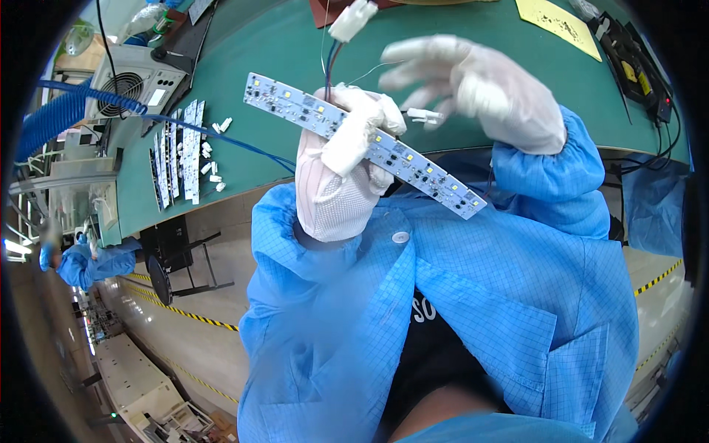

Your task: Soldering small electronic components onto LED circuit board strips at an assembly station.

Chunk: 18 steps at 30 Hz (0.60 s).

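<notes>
My gloved left hand (341, 166) is wrapped round the middle of a long LED circuit board (428, 172), its thumb over the board's face. The board slants from upper left to lower right, with small yellow LEDs along it. Dark and reddish wires rise from behind this hand to a white plug connector (353, 20). A smaller white connector (425, 116) sticks out beside its fingertips. My gloved right hand (480, 96) hovers just above and right of that connector, fingers stretched apart, slightly blurred. A thin pale wire runs near its fingertips.
On the green bench (244, 88), several LED boards (177, 151) and loose white connectors (214, 168) lie at left. A blue cable (221, 131) crosses there toward me. Also around are a grey fan unit (133, 83), a yellow sheet (559, 27) and a black device (635, 66).
</notes>
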Each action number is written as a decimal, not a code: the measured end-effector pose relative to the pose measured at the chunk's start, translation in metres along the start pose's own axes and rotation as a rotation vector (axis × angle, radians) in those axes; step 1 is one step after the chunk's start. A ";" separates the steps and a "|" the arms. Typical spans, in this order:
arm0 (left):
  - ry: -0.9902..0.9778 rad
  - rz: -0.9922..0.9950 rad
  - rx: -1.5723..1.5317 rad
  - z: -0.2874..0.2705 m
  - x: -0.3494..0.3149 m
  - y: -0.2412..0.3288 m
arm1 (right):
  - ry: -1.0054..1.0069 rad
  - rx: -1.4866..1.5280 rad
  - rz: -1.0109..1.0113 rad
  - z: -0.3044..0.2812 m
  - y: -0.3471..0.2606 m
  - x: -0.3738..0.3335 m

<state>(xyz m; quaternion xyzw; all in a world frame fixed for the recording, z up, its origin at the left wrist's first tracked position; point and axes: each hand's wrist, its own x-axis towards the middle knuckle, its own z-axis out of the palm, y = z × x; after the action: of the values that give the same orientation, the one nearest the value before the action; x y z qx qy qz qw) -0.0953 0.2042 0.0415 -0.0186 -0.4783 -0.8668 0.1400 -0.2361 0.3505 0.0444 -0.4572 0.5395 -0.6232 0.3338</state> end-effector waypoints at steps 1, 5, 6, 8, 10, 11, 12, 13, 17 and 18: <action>0.003 -0.008 -0.002 0.000 0.000 -0.001 | -0.051 0.021 0.018 0.006 0.003 -0.002; 0.121 -0.078 0.017 0.009 -0.002 0.007 | 0.061 0.020 0.064 0.004 -0.002 -0.002; 0.165 -0.087 0.086 0.009 0.000 0.008 | 0.101 0.040 -0.024 -0.003 0.001 -0.004; 0.194 -0.004 0.153 0.000 0.003 -0.001 | 0.107 0.380 -0.066 -0.012 0.004 -0.008; 0.185 0.016 0.173 -0.004 0.003 -0.002 | 0.134 0.500 -0.043 -0.007 0.004 -0.010; 0.166 0.035 0.190 -0.006 0.002 -0.002 | 0.160 0.603 -0.092 -0.004 0.003 -0.008; 0.172 0.037 0.186 -0.008 0.002 -0.002 | 0.184 0.706 -0.141 0.000 0.001 -0.005; 0.242 0.060 0.161 -0.007 0.001 0.001 | 0.326 0.428 -0.184 0.007 -0.015 -0.001; 0.390 0.100 0.077 -0.001 0.009 0.001 | 0.641 0.076 -0.335 -0.019 -0.040 -0.040; 0.356 0.107 0.017 -0.006 0.014 -0.004 | 0.702 -0.180 -0.203 -0.023 -0.039 -0.048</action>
<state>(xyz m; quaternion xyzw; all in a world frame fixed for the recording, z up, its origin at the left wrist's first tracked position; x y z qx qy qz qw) -0.1088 0.1979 0.0376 0.1108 -0.4518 -0.8435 0.2685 -0.2369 0.4100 0.0723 -0.2942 0.6258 -0.7220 0.0235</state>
